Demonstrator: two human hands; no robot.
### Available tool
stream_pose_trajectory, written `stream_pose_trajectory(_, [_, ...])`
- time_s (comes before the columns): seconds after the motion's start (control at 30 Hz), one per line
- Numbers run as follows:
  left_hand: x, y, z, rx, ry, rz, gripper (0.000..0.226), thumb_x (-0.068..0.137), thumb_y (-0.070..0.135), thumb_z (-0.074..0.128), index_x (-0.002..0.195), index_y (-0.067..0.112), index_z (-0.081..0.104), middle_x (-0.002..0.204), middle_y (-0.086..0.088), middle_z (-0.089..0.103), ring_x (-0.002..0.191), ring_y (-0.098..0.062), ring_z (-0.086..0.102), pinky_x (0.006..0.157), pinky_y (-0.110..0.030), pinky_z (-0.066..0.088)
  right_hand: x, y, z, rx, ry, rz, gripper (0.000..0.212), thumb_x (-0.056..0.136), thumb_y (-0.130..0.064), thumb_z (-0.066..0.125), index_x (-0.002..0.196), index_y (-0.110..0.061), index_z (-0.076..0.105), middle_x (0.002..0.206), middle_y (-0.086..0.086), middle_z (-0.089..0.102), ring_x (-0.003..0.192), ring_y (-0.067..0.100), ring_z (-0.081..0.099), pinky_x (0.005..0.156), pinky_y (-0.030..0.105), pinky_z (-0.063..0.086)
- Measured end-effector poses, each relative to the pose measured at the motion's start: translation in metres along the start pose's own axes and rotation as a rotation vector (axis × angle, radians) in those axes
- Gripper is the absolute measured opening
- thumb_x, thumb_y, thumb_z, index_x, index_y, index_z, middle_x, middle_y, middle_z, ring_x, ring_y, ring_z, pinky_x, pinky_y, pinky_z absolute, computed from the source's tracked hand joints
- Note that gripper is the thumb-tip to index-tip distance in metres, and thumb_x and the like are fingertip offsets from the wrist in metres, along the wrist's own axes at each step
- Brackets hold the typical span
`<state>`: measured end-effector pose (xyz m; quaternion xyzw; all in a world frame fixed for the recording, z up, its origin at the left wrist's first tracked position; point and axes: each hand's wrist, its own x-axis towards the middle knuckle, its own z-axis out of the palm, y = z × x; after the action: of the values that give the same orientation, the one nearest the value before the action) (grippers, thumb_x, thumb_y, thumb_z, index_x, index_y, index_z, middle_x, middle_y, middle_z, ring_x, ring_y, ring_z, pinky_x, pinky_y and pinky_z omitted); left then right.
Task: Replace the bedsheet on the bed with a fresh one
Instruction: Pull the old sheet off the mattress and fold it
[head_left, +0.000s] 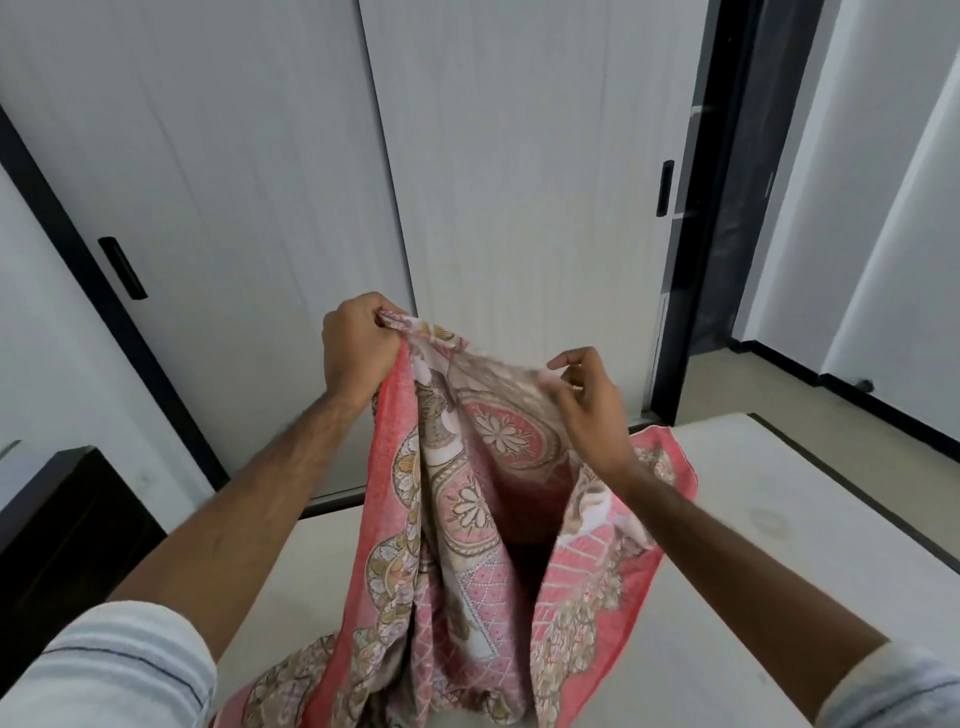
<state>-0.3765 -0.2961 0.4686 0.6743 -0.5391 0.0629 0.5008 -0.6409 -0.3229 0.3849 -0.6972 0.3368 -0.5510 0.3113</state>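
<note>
A pink and coral cotton bedsheet (467, 499) printed with beige paisley and flower medallions hangs above the bare off-white mattress (753, 519), lifted clear of it at the top while its lower folds pool on the mattress near the person. The left hand (358, 348) is clenched round a bunched corner of the sheet, held higher than the mattress and toward the pale sliding wardrobe doors (519, 182). The right hand (587, 395) pinches the upper hem between thumb and fingers, a little lower and closer to the mattress's far corner. Holding two points of one edge apart like this probably serves to find the hem and open the cloth out for spreading. The sheet's long axis runs roughly vertically, from the gripped edge down to the mattress, with deep folds running the same way; its printed face is turned toward the person.
</note>
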Motion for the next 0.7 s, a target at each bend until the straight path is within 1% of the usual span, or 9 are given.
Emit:
stream_pose_trajectory(0.07, [0.002, 0.004, -0.001, -0.027, 0.009, 0.019, 0.025, 0.081, 0.005, 0.061, 0.089, 0.021, 0.079, 0.077, 0.011, 0.073, 0.070, -0.003, 0.068, 0.064, -0.028, 0.058, -0.011, 0.004, -0.004, -0.041, -0.204, -0.009, 0.043, 0.084, -0.033, 0.078, 0.114, -0.017, 0.053, 0.072, 0.000, 0.065, 0.053, 0.015, 0.060, 0.048, 0.027, 0.045])
stream_pose_trajectory(0.1, [0.003, 0.007, -0.001, -0.043, 0.017, 0.028, 0.026, 0.081, 0.005, 0.060, 0.088, 0.022, 0.079, 0.076, 0.014, 0.072, 0.071, -0.001, 0.067, 0.063, -0.024, 0.057, -0.016, 0.011, -0.005, -0.177, -0.307, -0.019, 0.044, 0.081, -0.035, 0.080, 0.112, -0.017, 0.055, 0.077, 0.001, 0.068, 0.060, 0.019, 0.066, 0.050, 0.027, 0.046])
stream_pose_trajectory(0.17, [0.004, 0.015, -0.002, -0.071, 0.038, 0.051, 0.030, 0.079, 0.003, 0.057, 0.087, 0.023, 0.079, 0.075, 0.019, 0.070, 0.071, 0.002, 0.067, 0.062, -0.014, 0.051, -0.025, 0.041, -0.002, -0.563, -0.392, -0.078, 0.025, 0.084, -0.031, 0.074, 0.097, -0.015, 0.059, 0.082, 0.002, 0.067, 0.074, 0.026, 0.066, 0.056, 0.031, 0.037])
stream_pose_trajectory(0.23, [0.004, 0.022, 0.000, -0.104, 0.062, 0.071, 0.033, 0.078, 0.002, 0.055, 0.088, 0.021, 0.080, 0.077, 0.017, 0.071, 0.072, 0.004, 0.067, 0.062, -0.010, 0.049, -0.039, 0.076, -0.003, -0.677, -0.334, 0.021, 0.014, 0.086, -0.024, 0.067, 0.083, -0.018, 0.055, 0.078, 0.003, 0.064, 0.073, 0.029, 0.061, 0.055, 0.034, 0.034])
stream_pose_trajectory(0.3, [0.005, 0.026, 0.000, -0.131, 0.084, 0.070, 0.034, 0.077, 0.001, 0.054, 0.090, 0.018, 0.080, 0.079, 0.013, 0.073, 0.073, 0.003, 0.068, 0.063, -0.009, 0.050, -0.058, 0.115, -0.009, -0.652, -0.248, 0.211, 0.020, 0.084, -0.020, 0.064, 0.075, -0.022, 0.047, 0.074, -0.002, 0.059, 0.067, 0.024, 0.057, 0.051, 0.035, 0.037])
stream_pose_trajectory(0.37, [0.007, 0.025, -0.002, -0.152, 0.102, 0.057, 0.036, 0.075, 0.000, 0.053, 0.090, 0.018, 0.080, 0.079, 0.012, 0.073, 0.075, 0.000, 0.070, 0.067, -0.014, 0.053, -0.080, 0.148, -0.019, -0.665, -0.209, 0.375, 0.026, 0.084, -0.015, 0.065, 0.071, -0.024, 0.044, 0.074, -0.006, 0.054, 0.066, 0.017, 0.053, 0.048, 0.029, 0.034])
stream_pose_trajectory(0.47, [0.009, 0.019, -0.007, -0.143, 0.114, 0.063, 0.038, 0.073, 0.004, 0.051, 0.091, 0.018, 0.080, 0.082, 0.007, 0.076, 0.078, -0.005, 0.072, 0.071, -0.024, 0.058, -0.108, 0.182, -0.035, -0.624, -0.210, 0.529, 0.028, 0.084, -0.023, 0.074, 0.072, -0.023, 0.048, 0.080, -0.006, 0.054, 0.070, 0.014, 0.052, 0.052, 0.024, 0.036])
stream_pose_trajectory(0.6, [0.010, 0.003, -0.014, -0.103, 0.135, 0.015, 0.036, 0.073, 0.008, 0.051, 0.093, 0.014, 0.080, 0.085, 0.000, 0.077, 0.077, -0.012, 0.073, 0.069, -0.030, 0.060, -0.113, 0.181, -0.051, -0.422, -0.288, 0.578, 0.017, 0.094, -0.006, 0.060, 0.082, -0.018, 0.056, 0.082, -0.002, 0.060, 0.078, 0.021, 0.058, 0.059, 0.025, 0.044])
stream_pose_trajectory(0.7, [0.010, -0.009, -0.019, -0.078, 0.151, -0.036, 0.032, 0.075, 0.008, 0.053, 0.094, 0.011, 0.079, 0.085, -0.003, 0.076, 0.076, -0.018, 0.072, 0.066, -0.033, 0.059, -0.091, 0.124, -0.055, -0.095, -0.370, 0.618, 0.023, 0.102, -0.017, 0.053, 0.083, -0.015, 0.066, 0.069, 0.001, 0.065, 0.066, 0.021, 0.061, 0.058, 0.026, 0.050])
